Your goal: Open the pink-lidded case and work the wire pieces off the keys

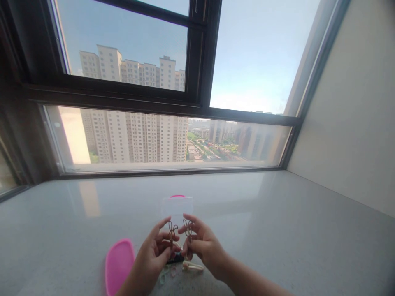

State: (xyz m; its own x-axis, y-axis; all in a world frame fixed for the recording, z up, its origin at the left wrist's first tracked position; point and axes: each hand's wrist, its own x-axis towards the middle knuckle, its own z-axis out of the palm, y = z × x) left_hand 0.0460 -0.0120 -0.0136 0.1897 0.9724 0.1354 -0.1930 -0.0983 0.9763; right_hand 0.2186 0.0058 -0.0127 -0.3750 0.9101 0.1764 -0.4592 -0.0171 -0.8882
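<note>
- Left hand (154, 248): fingers partly curled, closed on left bow (172, 233); long axis near upright.
- Right hand (205, 245): same pinch on right bow (188, 229), also near upright.
- Bows side by side above sill (277, 246), small gap between; each nearest its own hand.
- Clear box (177, 206) just beyond hands; contents can't be made out.
- Pink lid (119, 265) beside left forearm, nothing seen on it.
- Pale clip (193, 266) below right hand.

A thin brown bow-shaped piece (172, 232) stands loops-up in my left fingers (159, 225); a similar brown piece (188, 230) stands just beside it in my right fingers (195, 220).
</note>
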